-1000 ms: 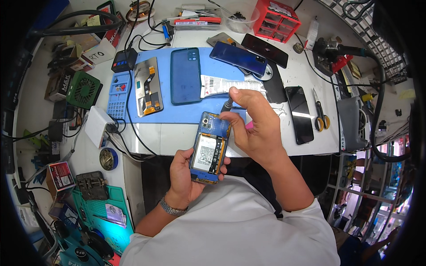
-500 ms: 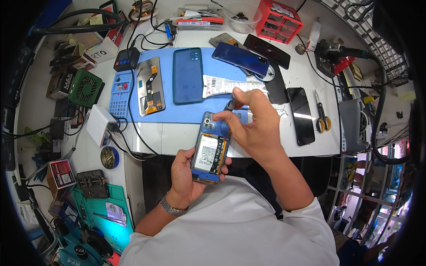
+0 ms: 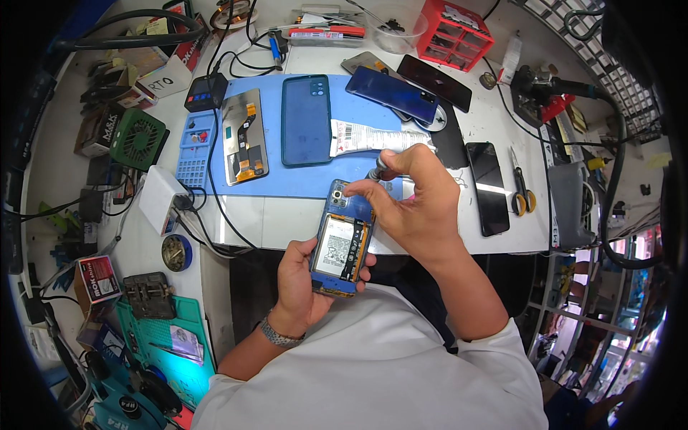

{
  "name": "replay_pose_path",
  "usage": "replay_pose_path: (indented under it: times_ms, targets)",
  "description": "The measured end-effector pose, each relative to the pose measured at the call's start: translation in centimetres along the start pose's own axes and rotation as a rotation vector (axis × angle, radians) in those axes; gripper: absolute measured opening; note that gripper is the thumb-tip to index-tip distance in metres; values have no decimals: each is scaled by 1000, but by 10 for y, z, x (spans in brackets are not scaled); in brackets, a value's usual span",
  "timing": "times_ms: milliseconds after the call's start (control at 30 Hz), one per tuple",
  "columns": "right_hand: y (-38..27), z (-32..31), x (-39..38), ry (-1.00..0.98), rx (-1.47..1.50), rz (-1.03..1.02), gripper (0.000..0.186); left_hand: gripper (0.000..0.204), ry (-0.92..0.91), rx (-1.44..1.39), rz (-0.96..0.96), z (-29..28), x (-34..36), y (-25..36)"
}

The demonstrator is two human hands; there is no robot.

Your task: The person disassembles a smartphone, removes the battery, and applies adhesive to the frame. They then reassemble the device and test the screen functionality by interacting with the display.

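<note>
My left hand point(image 3: 301, 287) grips an opened blue smartphone point(image 3: 340, 236) by its lower half, screen side down, with the battery and camera module showing. My right hand point(image 3: 416, 208) is over the phone's upper end, holding a small dark screwdriver point(image 3: 376, 171) whose top is under my index finger; my thumb is by the camera module, and the tip is hidden. Beyond, on the blue mat point(image 3: 272, 183), lie a display assembly with ribbon cables point(image 3: 236, 136), a dark teal phone case point(image 3: 304, 122) and a white adhesive tube point(image 3: 365, 140).
At the back right lie several phones point(image 3: 390, 93) and a red drawer box point(image 3: 450, 34). A black phone point(image 3: 487, 190) and yellow-handled scissors point(image 3: 523, 197) lie right. At left stand a green fan point(image 3: 137, 140), a white charger point(image 3: 159, 201) and a microscope point(image 3: 125, 398). Black cables cross the left side.
My right hand and the screwdriver have shifted slightly to the right, the screwdriver leaning further over. The phone in my left hand has moved slightly to the right along with the view.
</note>
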State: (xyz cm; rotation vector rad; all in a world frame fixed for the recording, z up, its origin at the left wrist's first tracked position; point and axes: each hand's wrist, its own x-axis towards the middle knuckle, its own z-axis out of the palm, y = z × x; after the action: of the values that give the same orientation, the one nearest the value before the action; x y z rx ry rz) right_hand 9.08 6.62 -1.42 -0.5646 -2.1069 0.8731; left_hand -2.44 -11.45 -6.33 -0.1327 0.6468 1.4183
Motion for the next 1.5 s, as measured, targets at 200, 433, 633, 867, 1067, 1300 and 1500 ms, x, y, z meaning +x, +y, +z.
replay_pose_path:
  times_ms: [200, 433, 633, 867, 1067, 1300, 1500]
  targets:
    - [11, 8, -7, 95, 256, -25, 36, 68, -11, -1, -1, 0, 1, 0]
    - [13, 14, -12, 70, 209, -60, 42, 68, 15, 21, -8, 1, 0, 1]
    - [3, 24, -4, 112, 43, -175, 45, 66, -49, 36, 2, 0, 1, 2]
    - [-10, 13, 4, 49, -16, -177, 39, 68, -60, 7, 12, -2, 2, 0]
    - [0, 12, -1, 57, 21, -156, 40, 67, 5, 58, 13, 2, -1, 1]
    - [2, 18, 0, 75, 5, -166, 37, 68, -15, 43, 8, 2, -2, 0]
    - [9, -7, 67, 130, -232, -149, 35, 69, -14, 50, 99, -2, -11, -2]
